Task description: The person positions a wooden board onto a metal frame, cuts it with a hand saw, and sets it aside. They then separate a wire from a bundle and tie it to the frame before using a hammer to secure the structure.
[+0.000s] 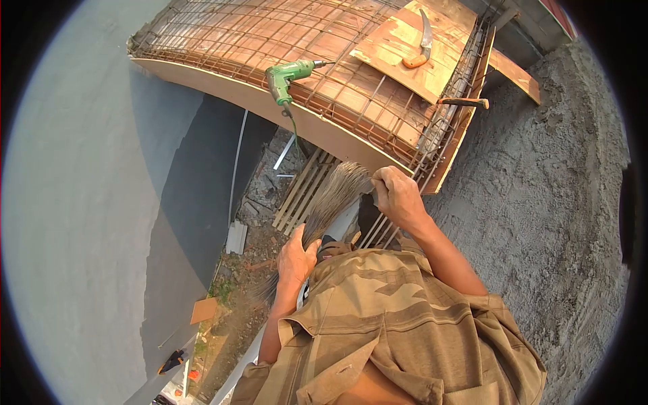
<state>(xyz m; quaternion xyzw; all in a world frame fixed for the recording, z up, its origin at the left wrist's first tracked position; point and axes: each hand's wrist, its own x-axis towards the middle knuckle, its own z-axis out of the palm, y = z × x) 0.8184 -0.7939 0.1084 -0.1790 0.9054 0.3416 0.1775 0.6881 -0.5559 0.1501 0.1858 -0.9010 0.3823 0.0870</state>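
— What are the hands on?
— The left hand (295, 260) grips a grey bundle of thin wire strands (331, 199) low down. The right hand (397, 196) is closed on its fanned upper end.
— And past them?
— A green electric drill (287, 75) lies on rusty rebar mesh (223, 40). A curved blade with an orange handle (424, 42) rests on a loose plywood sheet (388, 44).
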